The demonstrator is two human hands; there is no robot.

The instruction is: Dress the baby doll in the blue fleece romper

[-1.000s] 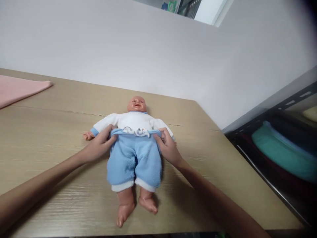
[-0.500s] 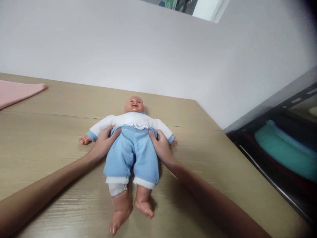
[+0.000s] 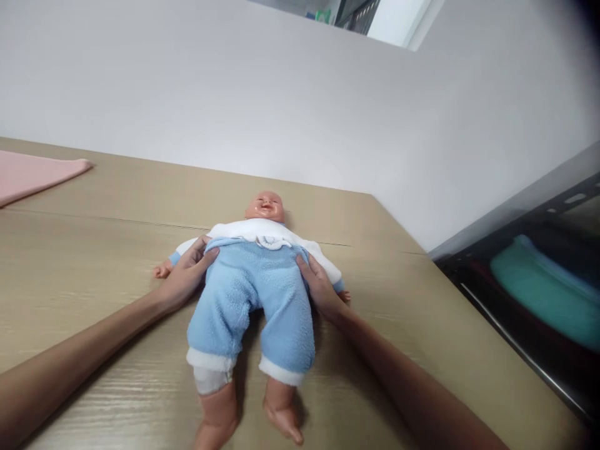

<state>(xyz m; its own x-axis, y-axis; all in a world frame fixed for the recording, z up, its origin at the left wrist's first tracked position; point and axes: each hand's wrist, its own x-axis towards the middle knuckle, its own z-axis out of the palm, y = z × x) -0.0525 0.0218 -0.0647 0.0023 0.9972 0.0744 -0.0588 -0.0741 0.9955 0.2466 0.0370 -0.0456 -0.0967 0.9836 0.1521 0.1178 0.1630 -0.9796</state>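
A baby doll (image 3: 265,207) lies on its back on the wooden table, head away from me and bare feet towards me. It wears a white top (image 3: 314,250) with blue cuffs and fuzzy light blue trousers (image 3: 255,281) with white hems. My left hand (image 3: 192,265) grips the trousers' waistband at one hip, thumb on top. At the other hip, my right hand (image 3: 321,281) holds the waistband the same way. The fingertips of both hands are partly hidden by the cloth. A whitish band shows below one trouser hem, on the leg at the left.
Pink folded cloth (image 3: 42,175) lies at the table's far left. Behind the wooden table (image 3: 117,194) rises a pale wall (image 3: 210,94) with an opening at the top. Beyond the table's right edge stands a dark rack (image 3: 469,269) with a teal item (image 3: 544,294) in it.
The doll's lower body has come nearer to me and appears raised, with its head slightly further right. Both hands have kept hold of the trousers' waistband.
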